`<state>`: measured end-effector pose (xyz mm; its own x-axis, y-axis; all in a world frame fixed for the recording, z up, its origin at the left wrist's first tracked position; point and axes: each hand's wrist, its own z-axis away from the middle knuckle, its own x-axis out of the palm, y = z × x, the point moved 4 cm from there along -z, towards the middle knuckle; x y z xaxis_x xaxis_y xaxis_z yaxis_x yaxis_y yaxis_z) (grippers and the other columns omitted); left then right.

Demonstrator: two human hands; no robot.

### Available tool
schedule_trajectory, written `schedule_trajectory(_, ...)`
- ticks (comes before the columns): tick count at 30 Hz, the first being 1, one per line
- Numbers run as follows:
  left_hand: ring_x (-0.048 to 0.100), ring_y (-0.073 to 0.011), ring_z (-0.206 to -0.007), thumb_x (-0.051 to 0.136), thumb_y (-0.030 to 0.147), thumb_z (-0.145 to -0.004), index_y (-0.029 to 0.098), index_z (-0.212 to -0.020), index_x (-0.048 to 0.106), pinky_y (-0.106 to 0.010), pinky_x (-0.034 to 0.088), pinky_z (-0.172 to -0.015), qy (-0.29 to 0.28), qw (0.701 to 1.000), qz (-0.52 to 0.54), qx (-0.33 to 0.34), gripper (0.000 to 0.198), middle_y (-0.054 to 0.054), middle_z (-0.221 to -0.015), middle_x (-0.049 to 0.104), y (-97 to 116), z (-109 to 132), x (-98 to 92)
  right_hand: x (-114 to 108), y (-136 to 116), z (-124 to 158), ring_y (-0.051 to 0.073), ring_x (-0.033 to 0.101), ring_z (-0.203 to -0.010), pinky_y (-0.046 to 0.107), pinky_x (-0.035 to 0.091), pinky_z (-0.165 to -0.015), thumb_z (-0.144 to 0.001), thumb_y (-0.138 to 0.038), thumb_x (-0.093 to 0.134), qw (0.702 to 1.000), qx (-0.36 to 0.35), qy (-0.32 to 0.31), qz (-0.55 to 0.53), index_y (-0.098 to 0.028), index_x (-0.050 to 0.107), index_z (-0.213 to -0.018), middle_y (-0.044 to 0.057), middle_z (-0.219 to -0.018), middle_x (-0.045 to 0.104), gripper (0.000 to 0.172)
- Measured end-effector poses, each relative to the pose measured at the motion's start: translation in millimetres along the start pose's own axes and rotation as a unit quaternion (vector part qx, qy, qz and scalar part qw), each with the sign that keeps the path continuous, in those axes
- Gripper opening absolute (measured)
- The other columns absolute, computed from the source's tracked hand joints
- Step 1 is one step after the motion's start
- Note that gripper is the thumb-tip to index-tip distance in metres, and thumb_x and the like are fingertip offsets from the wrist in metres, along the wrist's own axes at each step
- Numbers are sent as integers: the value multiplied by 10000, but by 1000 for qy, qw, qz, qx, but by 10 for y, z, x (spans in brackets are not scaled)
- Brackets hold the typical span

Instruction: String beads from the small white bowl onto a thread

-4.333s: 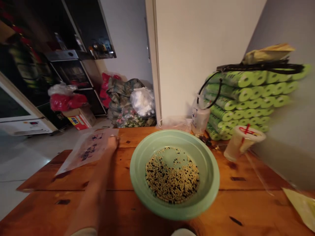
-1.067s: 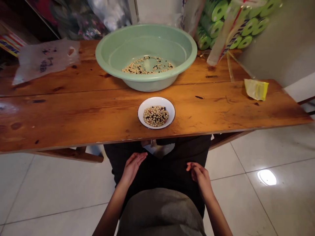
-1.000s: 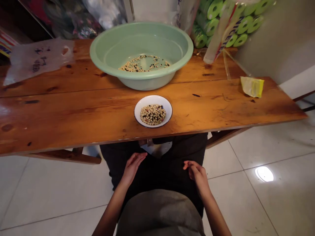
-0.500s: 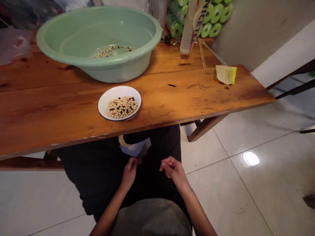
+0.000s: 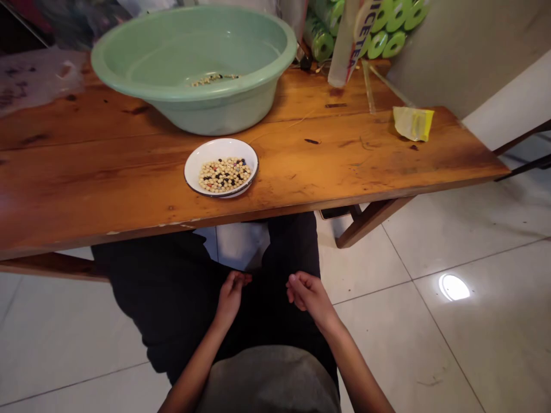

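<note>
Both my hands hover over my lap in black trousers, below the wooden table's (image 5: 107, 178) front edge. My left hand (image 5: 230, 293) has its fingers curled in, and nothing shows in it. A little to its right, my right hand (image 5: 306, 293) is also curled with nothing visible in it. The hands are close together but apart. Nearest to them on the table is a small white dark-rimmed bowl (image 5: 194, 163) holding pale and dark beans (image 5: 224, 174). Behind it stands a large green basin (image 5: 215, 117) with a few beans in its bottom.
A crumpled yellow packet (image 5: 413, 123) lies at the table's right end. A plastic drink cup (image 5: 348, 49) and stacked green rolls (image 5: 387, 26) stand at the back right. A clear printed plastic bag (image 5: 30, 83) lies at the back left. White tiled floor surrounds the bench.
Since a second ago both hands have closed from open to curled and drawn closer together over my lap. The view has shifted, so the bowl and basin sit further left.
</note>
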<state>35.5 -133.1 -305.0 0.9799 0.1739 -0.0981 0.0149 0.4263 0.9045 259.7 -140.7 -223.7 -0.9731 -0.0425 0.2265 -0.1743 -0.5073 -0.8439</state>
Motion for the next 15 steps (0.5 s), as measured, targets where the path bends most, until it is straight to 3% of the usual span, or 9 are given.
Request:
schedule_trajectory(3,669,-206,-754,640,444,-804,164,-733,624,-373,511,-799,3,1000,-9,23,290,-55,-760,704,73,-31,-14,91,-2,-30,40,281,-374,204,197,-370,-889,-443,495,999,0,6,51,-165,563,-824,-24,-608,566,293)
schedule_trajectory(6,664,-221,-774,579,457,-835,187,-748,616,-358,507,-799,45,997,-22,62,286,-54,-768,698,250,29,-98,448,12,-269,64,382,-401,217,317,-396,-916,-332,480,989,8,-10,144,-166,598,-992,-17,-666,601,217)
schedule_trajectory(8,647,-210,-813,524,416,-881,202,-807,612,-353,490,-838,92,990,-42,98,243,-39,-807,685,419,133,-192,783,29,-598,103,545,-542,239,454,-513,-909,-285,543,972,18,-30,231,-162,637,-961,1,-705,630,164)
schedule_trajectory(10,634,-206,-904,523,353,-897,221,-895,619,-352,458,-917,122,981,-68,133,163,-36,-911,686,595,265,-285,1072,60,-1021,157,635,-785,323,535,-691,-906,-302,592,945,34,-35,324,-141,628,-1012,44,-938,657,195)
schedule_trajectory(12,631,-222,-995,601,293,-854,228,-885,652,-357,435,-982,102,978,-91,160,89,-45,-983,701,735,381,-349,1236,125,-1447,206,630,-949,405,537,-804,-916,-304,585,909,65,-31,411,-144,597,-1128,80,-1120,625,265)
schedule_trajectory(15,586,-246,-1154,626,176,-830,230,-857,673,-393,416,-1047,46,949,-187,249,76,-51,-1137,688,894,521,-422,1243,260,-1908,226,618,-1006,433,531,-838,-919,-304,583,854,105,-25,509,-155,570,-1196,94,-1195,597,315)
